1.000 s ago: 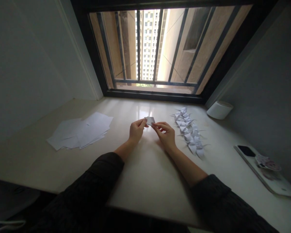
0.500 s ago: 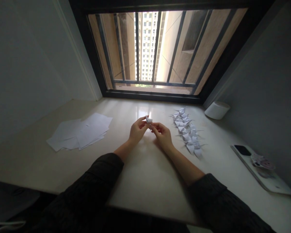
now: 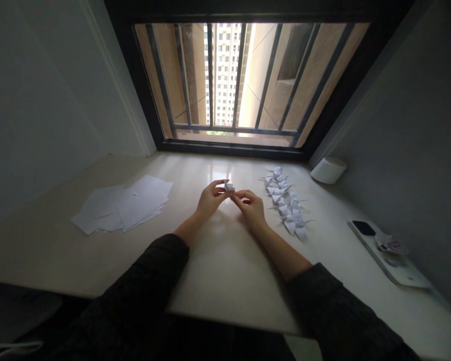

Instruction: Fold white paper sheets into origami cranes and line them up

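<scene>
Between my two hands, above the middle of the sill, is a small folded piece of white paper (image 3: pixel 229 187). My left hand (image 3: pixel 209 199) pinches it from the left, thumb below and forefinger along its top. My right hand (image 3: pixel 252 206) has thumb and forefinger closed at its lower right edge. Fingers cover part of the paper, so its full shape is hidden. To the right of my right hand, several white folded paper cranes (image 3: pixel 284 200) lie in a long cluster. Loose white paper sheets (image 3: pixel 141 200) lie overlapping to the left of my left hand.
A pale windowsill (image 3: pixel 225 281) carries everything, its front edge near my sleeves. At the back stands a barred window with a dark frame (image 3: pixel 225 148). A white cup-like object (image 3: pixel 328 170) is by the right wall, and a white phone (image 3: pixel 394 265) with a round attachment lies nearer.
The whole view has shifted slightly, with the cranes, phone and window appearing a little further left. Both hands keep their pinch on the folded paper, with only slight finger movement.
</scene>
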A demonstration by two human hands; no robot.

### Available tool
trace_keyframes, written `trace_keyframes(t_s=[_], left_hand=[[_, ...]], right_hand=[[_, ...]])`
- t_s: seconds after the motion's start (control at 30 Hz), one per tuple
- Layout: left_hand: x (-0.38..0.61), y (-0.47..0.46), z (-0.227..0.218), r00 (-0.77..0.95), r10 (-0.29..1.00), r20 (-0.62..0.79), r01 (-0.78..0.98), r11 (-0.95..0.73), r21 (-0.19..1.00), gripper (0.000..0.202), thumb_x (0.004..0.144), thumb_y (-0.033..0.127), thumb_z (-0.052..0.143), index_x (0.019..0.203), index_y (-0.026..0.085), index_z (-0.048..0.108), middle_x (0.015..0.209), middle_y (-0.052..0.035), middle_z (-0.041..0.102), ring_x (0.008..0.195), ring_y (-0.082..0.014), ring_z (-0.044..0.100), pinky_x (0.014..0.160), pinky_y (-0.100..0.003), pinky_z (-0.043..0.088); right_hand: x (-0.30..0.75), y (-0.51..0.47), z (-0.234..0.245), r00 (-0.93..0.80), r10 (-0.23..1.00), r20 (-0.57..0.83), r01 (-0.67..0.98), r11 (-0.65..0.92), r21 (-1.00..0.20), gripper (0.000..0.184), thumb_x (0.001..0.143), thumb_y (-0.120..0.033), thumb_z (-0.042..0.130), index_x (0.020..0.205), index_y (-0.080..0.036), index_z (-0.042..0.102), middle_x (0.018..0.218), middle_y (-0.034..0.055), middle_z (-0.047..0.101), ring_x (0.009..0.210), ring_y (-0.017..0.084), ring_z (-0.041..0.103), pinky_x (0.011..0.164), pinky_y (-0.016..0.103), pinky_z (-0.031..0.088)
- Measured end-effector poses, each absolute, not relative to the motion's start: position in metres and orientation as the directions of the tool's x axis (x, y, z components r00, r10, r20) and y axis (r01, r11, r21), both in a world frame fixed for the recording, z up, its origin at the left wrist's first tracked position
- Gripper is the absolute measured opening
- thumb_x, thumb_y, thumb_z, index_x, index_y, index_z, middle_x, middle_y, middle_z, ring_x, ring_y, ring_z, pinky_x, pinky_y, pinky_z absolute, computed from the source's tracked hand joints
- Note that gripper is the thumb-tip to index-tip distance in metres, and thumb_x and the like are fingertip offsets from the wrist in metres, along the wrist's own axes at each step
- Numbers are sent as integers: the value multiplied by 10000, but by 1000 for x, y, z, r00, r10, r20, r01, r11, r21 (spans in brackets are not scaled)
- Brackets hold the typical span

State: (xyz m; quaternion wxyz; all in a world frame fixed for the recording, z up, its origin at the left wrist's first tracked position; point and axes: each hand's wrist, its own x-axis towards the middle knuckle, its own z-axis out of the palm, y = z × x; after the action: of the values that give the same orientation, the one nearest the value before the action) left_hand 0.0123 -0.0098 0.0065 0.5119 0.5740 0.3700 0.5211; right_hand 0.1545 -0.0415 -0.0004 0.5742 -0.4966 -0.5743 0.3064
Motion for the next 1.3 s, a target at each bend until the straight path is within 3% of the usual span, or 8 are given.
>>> trace_keyframes(t_s=[0.53,0.7,0.83,1.1,1.3], left_hand=[[6,-6,9,265,939,220,-99,-200,975,549,659,354,758,1118,111,581,816,-88,702,705,-170,661,731,-336,515],[5,-5,11,305,938,166,-121,-135,983,543,639,362,769,1083,100,599,811,-91,705,706,-169,653,724,-341,517],[6,-6,11,371,917,146,-148,-97,984,517,668,372,749,1093,118,599,853,-93,706,721,-163,657,736,-335,515],[8,-12,12,549,834,56,31,-87,996,411,707,393,711,1007,133,603,794,-73,689,695,-154,656,652,-261,485],[13,-18,16,503,857,110,43,-152,987,420,711,405,698,1037,164,585,816,-38,644,691,-120,626,591,-211,468]], right_hand=[[165,-37,-4,165,908,384,245,339,-908,305,705,-505,661,732,-201,680,815,42,657,699,161,585,571,265,439],[166,-43,4,171,810,561,409,460,-789,179,808,-384,583,802,-213,637,828,39,643,758,178,580,639,300,461],[165,-49,8,79,740,668,535,534,-655,102,820,-286,549,888,-225,594,1010,71,642,959,221,562,769,357,472],[172,-47,3,-14,716,698,595,567,-570,273,788,-229,567,1047,-262,647,1067,58,629,1015,231,543,881,393,450],[172,-47,3,-20,718,696,587,572,-573,260,797,-239,577,1011,-325,695,1031,24,654,937,219,557,854,399,461]])
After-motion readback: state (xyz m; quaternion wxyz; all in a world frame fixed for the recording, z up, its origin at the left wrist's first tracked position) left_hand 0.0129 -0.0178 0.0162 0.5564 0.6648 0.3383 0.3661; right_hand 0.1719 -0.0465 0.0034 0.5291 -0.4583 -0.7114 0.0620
